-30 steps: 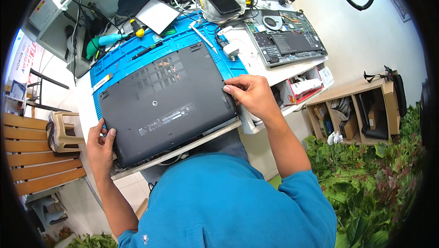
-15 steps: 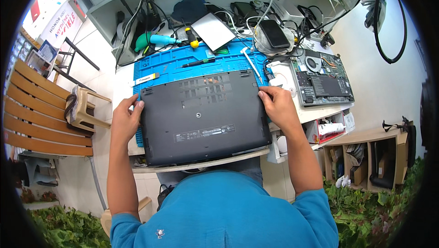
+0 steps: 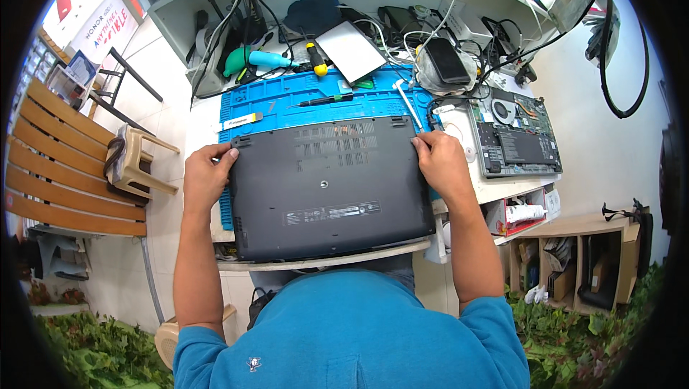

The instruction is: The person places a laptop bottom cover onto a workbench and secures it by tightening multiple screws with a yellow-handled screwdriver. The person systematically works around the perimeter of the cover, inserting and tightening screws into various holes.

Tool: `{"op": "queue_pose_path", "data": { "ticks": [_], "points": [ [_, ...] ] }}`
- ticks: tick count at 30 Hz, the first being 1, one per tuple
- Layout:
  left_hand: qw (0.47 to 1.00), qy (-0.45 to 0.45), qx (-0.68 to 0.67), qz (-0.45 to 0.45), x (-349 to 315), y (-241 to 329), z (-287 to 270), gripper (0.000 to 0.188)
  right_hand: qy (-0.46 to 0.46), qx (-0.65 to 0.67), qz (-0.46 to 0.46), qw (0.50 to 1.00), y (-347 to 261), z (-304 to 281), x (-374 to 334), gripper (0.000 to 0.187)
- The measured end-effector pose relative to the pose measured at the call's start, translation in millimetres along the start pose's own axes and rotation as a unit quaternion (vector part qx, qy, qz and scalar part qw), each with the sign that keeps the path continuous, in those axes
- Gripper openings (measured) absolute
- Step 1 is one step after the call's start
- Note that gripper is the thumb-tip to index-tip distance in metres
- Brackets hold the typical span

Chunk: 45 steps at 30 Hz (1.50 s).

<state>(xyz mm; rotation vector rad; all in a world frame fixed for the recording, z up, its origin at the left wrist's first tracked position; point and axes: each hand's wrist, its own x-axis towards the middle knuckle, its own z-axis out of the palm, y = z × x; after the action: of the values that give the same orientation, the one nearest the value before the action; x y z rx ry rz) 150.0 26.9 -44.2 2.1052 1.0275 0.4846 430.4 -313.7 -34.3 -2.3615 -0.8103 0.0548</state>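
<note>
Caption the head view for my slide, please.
Left hand and right hand at opposite sides of a dark laptop, underside up, partly covering a blue mat.

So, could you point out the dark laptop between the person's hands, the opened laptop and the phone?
Dark laptop (image 3: 333,189): head view, middle of its underside.
Opened laptop (image 3: 522,142): head view, its exposed insides.
Phone (image 3: 446,61): head view, middle of its dark upper face.
</note>
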Motion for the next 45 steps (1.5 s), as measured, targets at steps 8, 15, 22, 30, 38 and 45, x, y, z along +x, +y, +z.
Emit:
{"op": "queue_pose_path", "data": {
  "ticks": [8, 15, 22, 30, 38, 45],
  "points": [
    [1.0, -0.014, -0.012, -0.015, 4.7, 2.4, -0.1, 0.04, -0.002, -0.051, -0.017, 0.999, -1.4, 7.1, 7.7, 0.026],
    [1.0, -0.018, 0.008, -0.019, 9.6, 0.4, 1.6, 0.041, -0.017, -0.069, -0.014, 0.997, -2.1, 11.0, 13.6, 0.029],
    [0.998, 0.024, 0.046, 0.037, 19.7, -17.0, 11.0, 0.041, 0.004, -0.093, -0.012, 0.996, -7.7, 18.3, 19.8, 0.03],
    [0.99, -0.105, -0.083, -0.052, 26.5, 3.2, -16.1, 0.037, -0.137, -0.095, 0.001, 0.986, -1.4, -1.1, 65.9, 0.03],
    [0.962, -0.218, -0.126, -0.108, 58.1, 5.4, -31.8, 0.034, -0.32, 0.067, 0.083, 0.941, 3.8, -28.2, 108.7, 0.025],
    [0.949, -0.249, -0.136, -0.134, 71.7, 2.4, -33.5, 0.03, -0.352, 0.065, 0.098, 0.929, 3.7, -26.0, 125.0, 0.024]
  ]
}}
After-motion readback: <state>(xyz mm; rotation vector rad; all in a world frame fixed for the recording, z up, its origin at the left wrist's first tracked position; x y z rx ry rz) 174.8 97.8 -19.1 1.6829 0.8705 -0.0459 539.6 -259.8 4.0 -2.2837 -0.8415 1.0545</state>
